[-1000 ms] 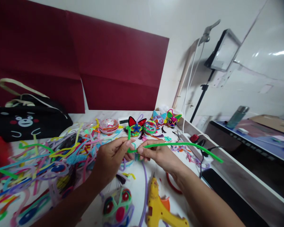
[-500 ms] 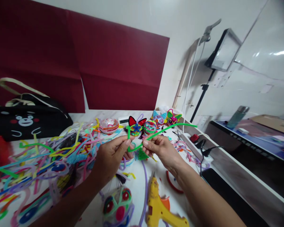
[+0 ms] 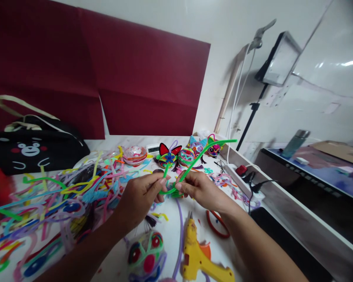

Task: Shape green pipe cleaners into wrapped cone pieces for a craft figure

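Note:
A long green pipe cleaner (image 3: 206, 152) is pinched between both hands above the white table (image 3: 170, 231). My left hand (image 3: 141, 196) grips its short bent end, which sticks up by the fingertips. My right hand (image 3: 197, 190) holds it just beside, and the long free end rises up and to the right. Behind the hands stand several small colourful pipe-cleaner figures (image 3: 176, 154) in a row.
A heap of loose coloured pipe cleaners (image 3: 47, 199) covers the left of the table. A yellow glue gun (image 3: 198, 254) and a woven figure (image 3: 147, 254) lie near me. A black bear bag (image 3: 32, 150) sits far left. Red scissors (image 3: 216, 227), a power strip (image 3: 247, 178) and a lamp stand (image 3: 253, 105) are on the right.
The long free end of the green pipe cleaner has swung from lying out to the right to pointing up and right. Both hands have sunk slightly and kept their hold.

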